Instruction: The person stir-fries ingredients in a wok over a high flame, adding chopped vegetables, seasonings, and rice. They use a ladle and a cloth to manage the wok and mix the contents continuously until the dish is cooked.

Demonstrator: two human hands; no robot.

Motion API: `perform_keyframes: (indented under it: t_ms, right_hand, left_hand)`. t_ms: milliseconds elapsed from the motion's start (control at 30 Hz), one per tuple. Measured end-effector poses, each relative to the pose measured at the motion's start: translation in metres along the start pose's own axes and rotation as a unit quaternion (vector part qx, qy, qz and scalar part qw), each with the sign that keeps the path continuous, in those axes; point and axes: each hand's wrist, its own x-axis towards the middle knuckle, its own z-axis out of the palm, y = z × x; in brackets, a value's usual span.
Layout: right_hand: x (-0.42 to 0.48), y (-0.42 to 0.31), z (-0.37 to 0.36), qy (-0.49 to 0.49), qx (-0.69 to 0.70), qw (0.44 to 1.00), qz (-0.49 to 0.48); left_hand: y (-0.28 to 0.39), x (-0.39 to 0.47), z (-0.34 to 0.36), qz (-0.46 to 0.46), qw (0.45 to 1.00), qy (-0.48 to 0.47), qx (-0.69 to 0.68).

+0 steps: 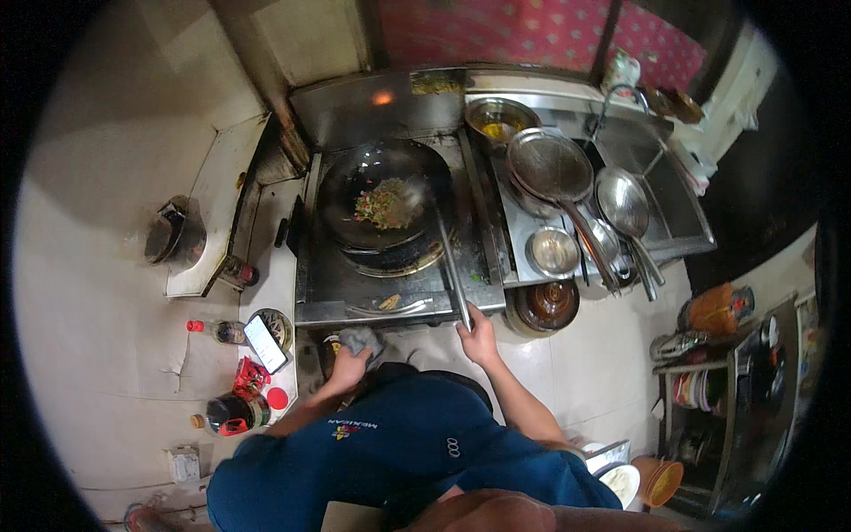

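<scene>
A dark wok (346,219) sits tilted on the burner of a steel stove (412,286). Chopped food with red and green bits (385,205) lies at its bottom. My right hand (480,337) grips the end of a long-handled metal ladle (452,266), whose bowl rests in the wok beside the food. Below the stove's front edge, my left hand (352,364) holds a bunched grey cloth (362,340), apart from the wok. A small piece of yellowish food or scrap (389,302) lies near the stove's front edge.
Right of the stove are a metal bowl (503,120), strainers (550,165), a small bowl (554,252) and a sink (685,193). A lidded brown jar (548,306) stands below. On the left ledge are a phone (266,344), bottles (236,413) and a cleaver (292,223).
</scene>
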Motion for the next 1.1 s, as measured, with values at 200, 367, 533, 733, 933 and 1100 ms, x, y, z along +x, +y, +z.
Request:
perform_keyframes:
  t_ms: [200, 367, 533, 733, 933, 1100]
  right_hand:
    - [0.094, -0.039, 0.012, -0.070, -0.163, 0.983, 0.048]
    - [0.100, -0.104, -0.035, -0.186, -0.072, 0.973, 0.117]
    - [0.117, -0.112, -0.014, -0.233, -0.328, 0.913, -0.069]
    - [0.114, -0.105, 0.018, -0.169, -0.465, 0.868, -0.055]
    - [0.080, -0.146, -0.035, -0.256, -0.397, 0.876, -0.097]
    - [0.114, -0.133, -0.033, -0.232, -0.345, 0.909, -0.042]
  left_hand:
    - [-0.019, 0.019, -0.022, -0.114, 0.981, -0.015, -0.156]
    - [-0.011, 0.066, -0.033, -0.093, 0.908, -0.022, -0.408]
    - [0.026, 0.138, -0.027, -0.093, 0.842, -0.067, -0.527]
    - [0.086, 0.222, -0.002, -0.223, 0.775, -0.086, -0.585]
    - [0.024, 0.281, 0.029, -0.301, 0.792, -0.061, -0.527]
    - [0.118, 0.161, -0.025, -0.147, 0.964, -0.109, -0.190]
